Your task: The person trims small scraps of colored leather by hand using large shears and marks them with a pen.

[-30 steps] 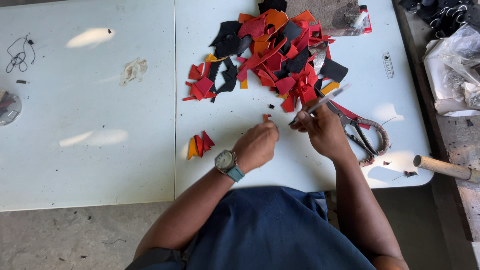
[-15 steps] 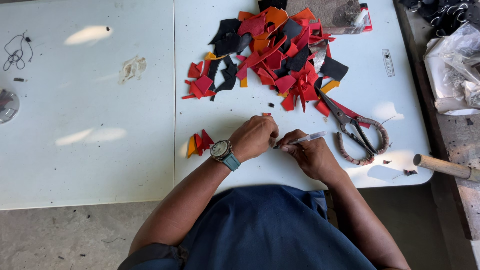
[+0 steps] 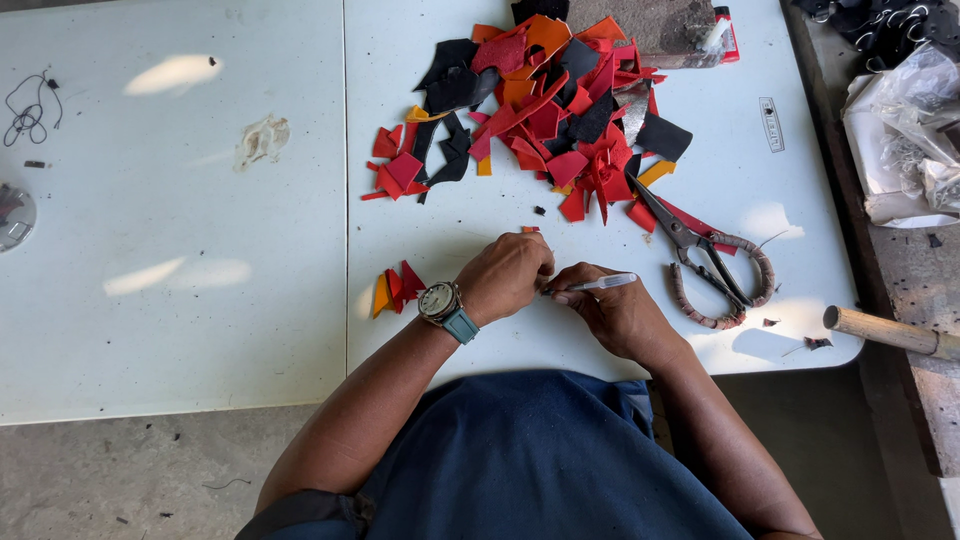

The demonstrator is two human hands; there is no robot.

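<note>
Small white label [image 3: 771,124]; clear bags [image 3: 905,140]

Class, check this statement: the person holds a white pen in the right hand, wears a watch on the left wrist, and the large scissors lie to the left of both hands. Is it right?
Not quite. The head view shows the scissors lying to the right of both hands, not the left. The rest stands: the right hand holds the white pen, and the watch sits on the wrist of the left hand.
</note>
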